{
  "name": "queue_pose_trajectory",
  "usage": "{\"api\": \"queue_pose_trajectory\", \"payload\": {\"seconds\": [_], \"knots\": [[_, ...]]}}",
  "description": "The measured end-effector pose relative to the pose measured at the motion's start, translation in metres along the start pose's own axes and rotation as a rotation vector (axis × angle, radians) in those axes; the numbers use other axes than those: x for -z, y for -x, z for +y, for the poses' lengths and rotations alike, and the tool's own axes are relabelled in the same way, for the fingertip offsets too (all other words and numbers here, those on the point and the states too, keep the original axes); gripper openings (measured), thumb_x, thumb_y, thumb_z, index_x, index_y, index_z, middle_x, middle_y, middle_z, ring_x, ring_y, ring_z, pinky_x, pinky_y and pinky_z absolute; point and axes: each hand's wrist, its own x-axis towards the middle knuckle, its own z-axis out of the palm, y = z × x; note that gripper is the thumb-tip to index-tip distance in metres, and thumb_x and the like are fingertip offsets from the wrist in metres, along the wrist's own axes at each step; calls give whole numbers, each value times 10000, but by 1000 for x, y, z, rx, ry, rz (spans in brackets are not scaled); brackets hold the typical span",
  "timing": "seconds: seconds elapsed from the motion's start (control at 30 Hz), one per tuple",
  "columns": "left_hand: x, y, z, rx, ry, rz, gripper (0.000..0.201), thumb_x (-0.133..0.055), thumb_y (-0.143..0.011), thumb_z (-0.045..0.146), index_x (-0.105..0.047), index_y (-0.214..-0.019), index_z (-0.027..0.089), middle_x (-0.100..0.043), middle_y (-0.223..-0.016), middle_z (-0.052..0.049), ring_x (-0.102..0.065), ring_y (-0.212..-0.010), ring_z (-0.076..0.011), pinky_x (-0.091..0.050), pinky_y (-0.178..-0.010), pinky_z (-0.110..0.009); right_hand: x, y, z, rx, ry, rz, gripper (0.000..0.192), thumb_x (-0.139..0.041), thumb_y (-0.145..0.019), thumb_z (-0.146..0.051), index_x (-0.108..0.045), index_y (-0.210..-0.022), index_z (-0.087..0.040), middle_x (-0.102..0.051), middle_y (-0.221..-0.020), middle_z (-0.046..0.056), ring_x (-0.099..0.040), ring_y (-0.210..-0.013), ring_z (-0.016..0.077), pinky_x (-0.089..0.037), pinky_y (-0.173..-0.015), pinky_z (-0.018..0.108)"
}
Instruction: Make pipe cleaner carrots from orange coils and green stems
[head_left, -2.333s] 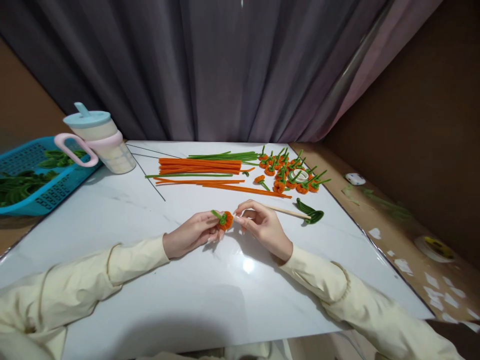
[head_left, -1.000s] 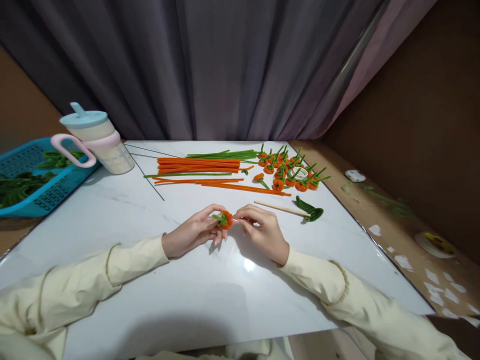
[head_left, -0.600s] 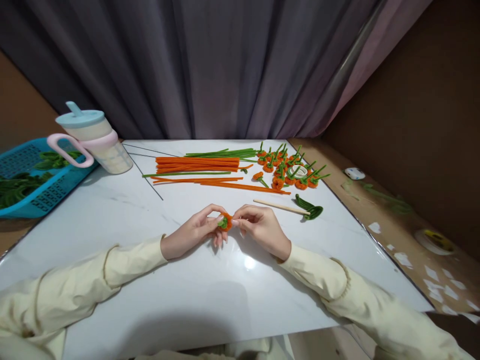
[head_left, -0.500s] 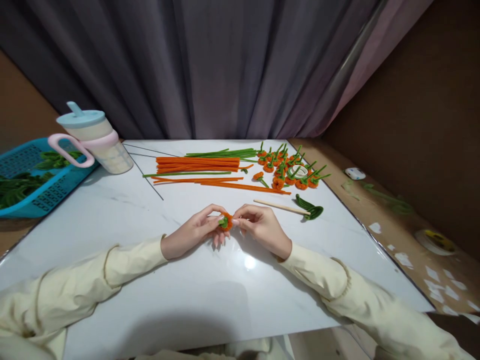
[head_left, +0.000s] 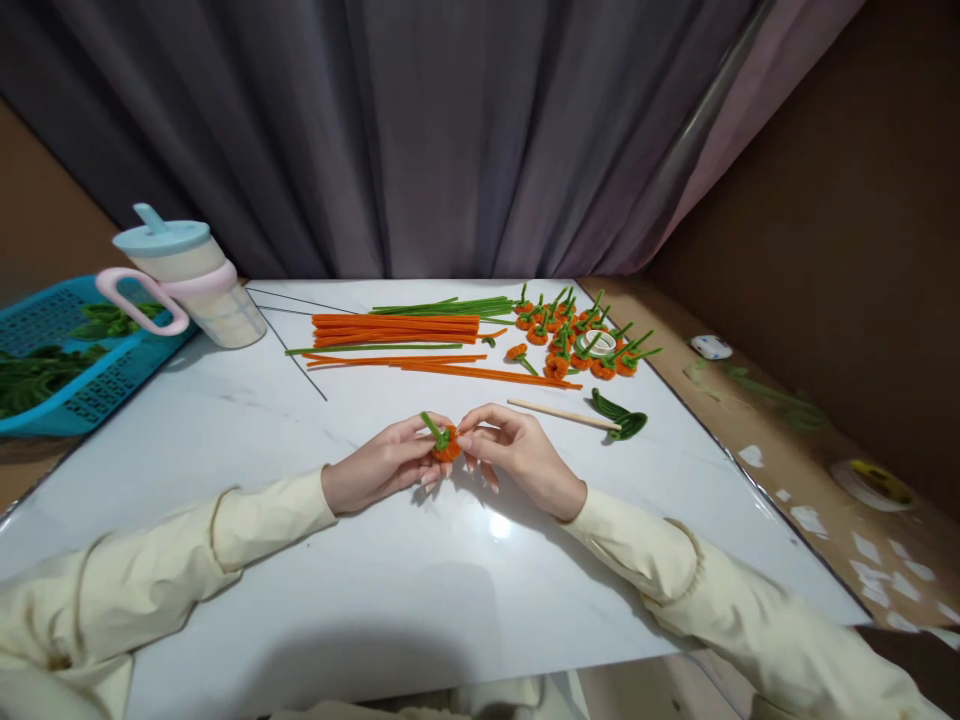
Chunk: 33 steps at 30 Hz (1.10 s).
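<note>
A small orange pipe-cleaner pumpkin with a short green stem is pinched between both my hands just above the white table. My left hand grips it from the left, fingers curled under it. My right hand holds its right side with thumb and fingertips. The green stem sticks up to the upper left. Both sleeves are cream coloured.
Orange pipe cleaners and green pipe cleaners lie at the back, beside several finished pumpkins and a tape roll. A wooden stick and green coil lie right. A lidded cup and blue basket stand left.
Both hands kept turning the pumpkin between the fingertips; its green stem now points up and left, and my right fingers closed in on it.
</note>
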Motion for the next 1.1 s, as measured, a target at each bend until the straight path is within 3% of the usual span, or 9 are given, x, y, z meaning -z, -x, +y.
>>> {"api": "queue_pose_trajectory", "payload": {"seconds": [0.57, 0.87, 1.1], "knots": [[0, -1, -2, 43, 52, -86, 190, -600, -823, 195, -534, -992, 139, -557, -650, -2, -474, -507, -80, -389, -524, -215, -3, 0, 4, 184, 138, 47, 215, -716, -726, -311, -561, -742, -163, -552, -663, -27, -450, -478, 52, -348, -394, 165], [0, 1, -1, 34, 53, -51, 168, -601, -822, 186, -533, -967, 137, -563, -674, -8, -451, -489, -69, -390, -515, -214, 4, -2, 2, 77, 46, -23, 245, -746, -684, -321, -605, -785, -149, -607, -675, 5, -548, -538, 101, -436, -377, 171], [1, 0, -1, 25, 49, -30, 187, -618, -812, 197, -534, -969, 142, -579, -725, -15, -453, -488, -62, -398, -518, -218, 7, -3, 6, 90, 4, -28, 249, -761, -670, -298, -604, -795, -150, -601, -690, 3, -545, -548, 96, -445, -369, 162]]}}
